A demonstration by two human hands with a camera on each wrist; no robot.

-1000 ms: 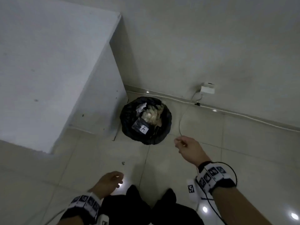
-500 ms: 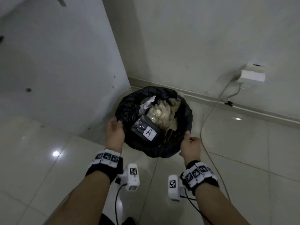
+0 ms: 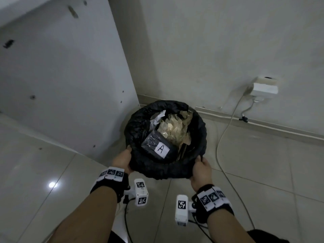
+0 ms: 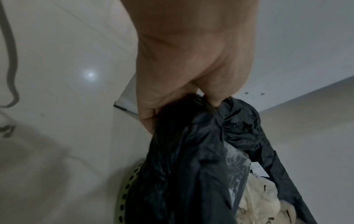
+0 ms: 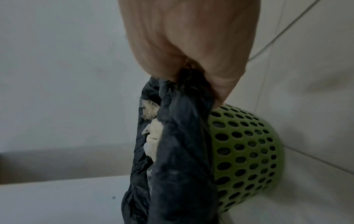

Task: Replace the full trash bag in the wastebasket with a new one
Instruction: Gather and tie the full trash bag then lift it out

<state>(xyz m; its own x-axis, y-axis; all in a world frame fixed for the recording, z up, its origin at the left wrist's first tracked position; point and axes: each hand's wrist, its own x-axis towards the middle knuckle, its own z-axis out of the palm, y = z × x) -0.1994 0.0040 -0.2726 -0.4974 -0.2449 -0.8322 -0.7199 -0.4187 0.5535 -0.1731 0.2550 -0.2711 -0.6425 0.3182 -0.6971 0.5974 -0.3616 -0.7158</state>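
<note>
A black trash bag (image 3: pixel 157 170) full of crumpled wrappers and a dark packet labelled "A" (image 3: pixel 161 149) lines a green perforated wastebasket (image 5: pixel 247 153) on the tiled floor by the wall. My left hand (image 3: pixel 122 161) pinches the bag's rim (image 4: pixel 191 136) on its left side. On the right side, my right hand (image 3: pixel 200 170) pinches the rim (image 5: pixel 184 121) too. In the head view the bag hides the basket; a strip of the green basket (image 4: pixel 124 197) shows in the left wrist view.
A white cabinet side (image 3: pixel 70 85) stands just left of the basket. The wall (image 3: pixel 210 50) with a baseboard runs behind it. A white socket box (image 3: pixel 263 88) sits on the wall at right, and its cable (image 3: pixel 220 142) trails over the floor beside the basket.
I have come close to the basket from a step away. Both hands went from hanging free to the bag's rim and now pinch the plastic on either side.
</note>
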